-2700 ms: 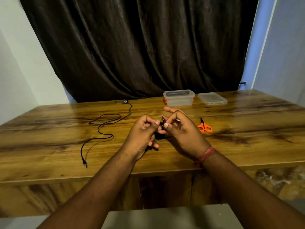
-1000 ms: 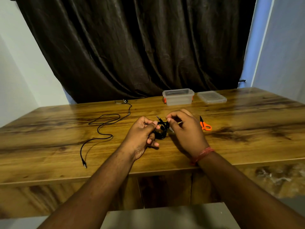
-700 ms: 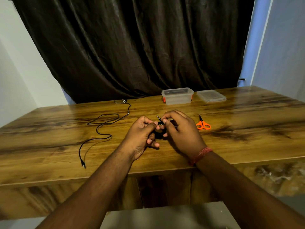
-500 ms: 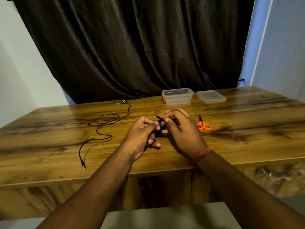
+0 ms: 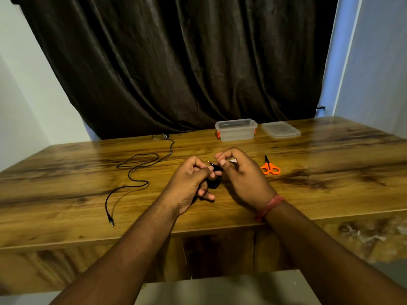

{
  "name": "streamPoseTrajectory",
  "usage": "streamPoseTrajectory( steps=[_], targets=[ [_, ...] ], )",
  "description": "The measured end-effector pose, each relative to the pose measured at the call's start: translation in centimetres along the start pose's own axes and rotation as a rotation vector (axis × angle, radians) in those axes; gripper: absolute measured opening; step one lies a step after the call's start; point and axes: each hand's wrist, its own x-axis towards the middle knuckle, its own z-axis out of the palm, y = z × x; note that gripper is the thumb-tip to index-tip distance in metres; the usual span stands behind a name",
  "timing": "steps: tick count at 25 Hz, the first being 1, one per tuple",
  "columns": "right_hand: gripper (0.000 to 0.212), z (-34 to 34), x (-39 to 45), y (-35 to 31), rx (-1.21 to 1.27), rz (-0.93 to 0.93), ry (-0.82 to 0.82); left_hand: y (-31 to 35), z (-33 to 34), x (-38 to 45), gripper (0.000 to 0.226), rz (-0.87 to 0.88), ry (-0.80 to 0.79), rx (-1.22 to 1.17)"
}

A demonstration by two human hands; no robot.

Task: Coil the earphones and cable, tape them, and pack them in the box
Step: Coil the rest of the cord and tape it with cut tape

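Two hands meet over the middle of the bench (image 5: 330, 194), working a small black coil (image 5: 213, 183) between them. The left hand (image 5: 189, 183) has its fingers curled round the coil and holds it just above the wood; the right hand (image 5: 240, 172) pinches the coil's upper end between thumb and forefinger, where a thin plug tip pokes out. A pale sliver shows by the right fingers (image 5: 222, 162); whether that is tape cannot be told.

The step in hand looks like finishing or binding the first coil, with the taping either just under way or about to start. The next move would call for the left hand to keep the loops from springing apart while the right wraps or presses something round them.

A second cable (image 5: 132, 175) lies loose and uncoiled to the left of the hands, running from near the bench's far edge to a plug close to the near edge. Orange scissors (image 5: 269, 168) rest just right of the hands. Beyond the hands, at the far edge, stands the open clear box (image 5: 236, 130), its lid (image 5: 280, 129) flat beside it on the right. Both forearms reach in from the near edge, wrists low; a red thread circles the right wrist.
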Motion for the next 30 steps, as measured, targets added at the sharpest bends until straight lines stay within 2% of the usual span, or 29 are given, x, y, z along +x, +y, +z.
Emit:
streamPoseTrajectory(
  steps=[4,14,26,30],
  targets=[
    [0.009,0.26,0.10,0.51,-0.184,-0.080,0.023,-0.39,0.18,0.28,0.013,0.018,0.029,0.040],
    [0.009,0.38,0.10,0.46,-0.278,-0.110,0.026,-0.65,0.09,0.59,0.006,-0.015,0.057,0.045],
    [0.008,0.42,-0.09,0.16,-0.327,-0.139,0.010,-0.90,0.07,0.61,0.016,0.038,0.040,0.140],
    [0.008,0.38,-0.06,0.22,-0.345,-0.141,0.010,-0.92,0.25,0.32,0.019,0.074,0.066,0.268]
  ],
)
